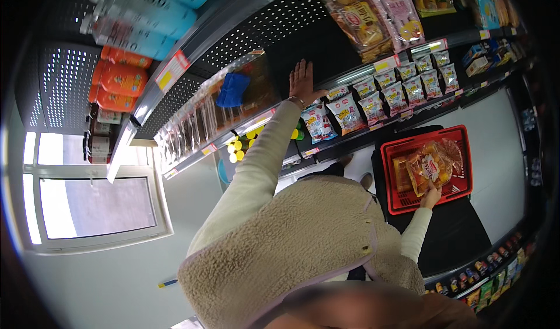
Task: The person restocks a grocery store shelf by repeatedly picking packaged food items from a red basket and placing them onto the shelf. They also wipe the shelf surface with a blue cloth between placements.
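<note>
My left hand reaches forward with the palm down and fingers stretched out, over a bare dark stretch of shelf. Nothing is in it. Small white snack bags stand just to its right, and clear-wrapped packages with a blue item on top lie to its left. At the right, my right hand grips the near edge of a clear bag of bread. That bag is inside a red shopping basket, overlapping another yellowish package. The right thumb shows; the other fingers are partly hidden.
The basket sits on a black surface. Bread packages fill the shelf at the upper right. Bottles with blue labels and orange bottles stand on the left shelves. A window is at far left, and more stocked shelves are at lower right.
</note>
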The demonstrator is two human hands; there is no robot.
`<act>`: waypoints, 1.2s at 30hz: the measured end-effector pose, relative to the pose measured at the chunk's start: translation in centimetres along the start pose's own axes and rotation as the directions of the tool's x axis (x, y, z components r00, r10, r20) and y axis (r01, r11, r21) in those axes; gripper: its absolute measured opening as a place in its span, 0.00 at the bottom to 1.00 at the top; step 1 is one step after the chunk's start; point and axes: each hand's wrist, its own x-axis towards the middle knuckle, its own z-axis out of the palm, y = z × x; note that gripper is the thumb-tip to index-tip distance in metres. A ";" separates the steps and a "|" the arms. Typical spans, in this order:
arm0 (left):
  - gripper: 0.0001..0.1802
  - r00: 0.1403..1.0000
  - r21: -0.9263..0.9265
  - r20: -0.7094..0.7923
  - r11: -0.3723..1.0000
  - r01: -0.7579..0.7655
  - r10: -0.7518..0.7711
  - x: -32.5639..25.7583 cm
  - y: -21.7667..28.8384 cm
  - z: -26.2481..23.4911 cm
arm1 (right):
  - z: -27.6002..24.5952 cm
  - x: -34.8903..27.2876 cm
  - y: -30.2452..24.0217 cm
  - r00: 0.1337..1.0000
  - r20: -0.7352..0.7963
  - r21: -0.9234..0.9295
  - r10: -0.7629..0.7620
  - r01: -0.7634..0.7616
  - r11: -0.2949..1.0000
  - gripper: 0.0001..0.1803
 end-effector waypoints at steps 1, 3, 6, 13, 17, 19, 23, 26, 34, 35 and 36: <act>0.64 1.000 -0.006 -0.019 1.000 -0.002 0.002 -0.2 0.1 -0.2 | 0.3 -1.5 -1.8 0.994 0.098 0.076 -0.054 0.047 0.996 0.26; 0.64 0.999 -0.032 -0.032 0.999 0.003 -0.004 -0.4 0.8 -0.8 | 1.5 -5.2 -4.6 0.969 0.191 0.192 -0.153 0.116 0.975 0.27; 0.65 0.942 -0.220 -0.250 0.934 -0.282 0.226 -2.3 3.2 -1.3 | 5.4 -10.0 -8.4 0.910 0.343 0.207 -0.233 0.168 0.964 0.29; 0.65 0.871 -0.910 -0.135 0.289 -0.298 0.473 -8.6 9.8 -0.5 | 17.9 -21.5 -13.8 0.624 0.739 0.149 -0.253 0.215 0.965 0.29; 0.43 0.968 -0.979 -0.175 0.074 -0.191 0.182 -7.5 7.6 -1.7 | 23.4 -25.9 -16.1 0.569 0.782 0.083 -0.255 0.310 0.947 0.27; 0.35 0.994 -0.992 -0.103 -0.074 -0.100 0.038 -6.9 6.2 -2.6 | 25.2 -27.2 -16.6 0.544 0.753 0.181 -0.369 0.368 0.912 0.27; 0.23 0.976 -0.963 -0.180 -0.179 -0.200 -0.125 -3.7 2.4 -5.4 | 26.0 -27.6 -16.7 0.454 0.786 0.261 -0.419 0.372 0.891 0.27; 0.24 0.909 -0.867 -0.321 -0.304 -0.395 -0.266 0.0 -0.1 -7.4 | 25.3 -27.6 -15.0 0.521 0.794 0.160 -0.313 0.317 0.935 0.24; 0.17 0.648 -0.679 -0.678 0.633 -0.371 -0.348 12.2 -9.8 -3.1 | 23.5 -27.5 -11.1 0.620 0.767 0.091 -0.168 0.154 0.984 0.20; 0.18 0.651 -0.633 -0.694 0.693 -0.347 -0.308 13.1 -10.5 -1.8 | 23.3 -27.5 -10.9 0.621 0.766 0.102 -0.168 0.142 0.985 0.20; 0.18 0.652 -0.580 -0.709 0.748 -0.323 -0.269 13.8 -11.2 -0.7 | 23.2 -27.5 -10.6 0.621 0.762 0.125 -0.184 0.139 0.982 0.19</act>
